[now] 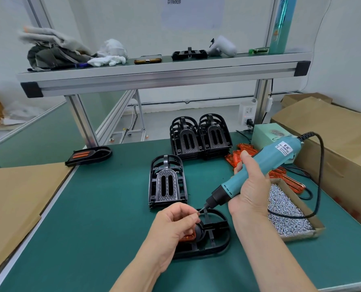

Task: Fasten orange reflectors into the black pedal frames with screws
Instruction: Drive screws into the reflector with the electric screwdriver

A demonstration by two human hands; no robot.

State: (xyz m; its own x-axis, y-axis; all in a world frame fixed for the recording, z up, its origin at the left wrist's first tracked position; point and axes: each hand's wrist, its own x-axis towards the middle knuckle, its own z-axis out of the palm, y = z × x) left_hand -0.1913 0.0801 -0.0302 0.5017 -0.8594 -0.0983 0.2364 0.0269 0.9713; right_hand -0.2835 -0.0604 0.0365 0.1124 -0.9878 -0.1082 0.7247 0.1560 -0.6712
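Observation:
A black pedal frame (214,239) lies underside up on the green mat, with an orange reflector (187,237) showing inside it under my left hand. My left hand (175,226) pinches a small screw (198,212) at the tip of the driver bit. My right hand (249,192) grips a teal electric screwdriver (259,171), tilted down to the left, its bit meeting the screw above the frame. A cardboard tray of screws (287,211) sits just right of my right wrist. Loose orange reflectors (238,154) lie behind the screwdriver.
A short stack of black frames (168,182) stands behind the work; two taller stacks (200,137) stand farther back. A finished pedal (89,155) lies at the mat's left edge. The screwdriver's cord (320,175) loops over the tray. Cardboard (17,203) lies left, boxes (333,140) right.

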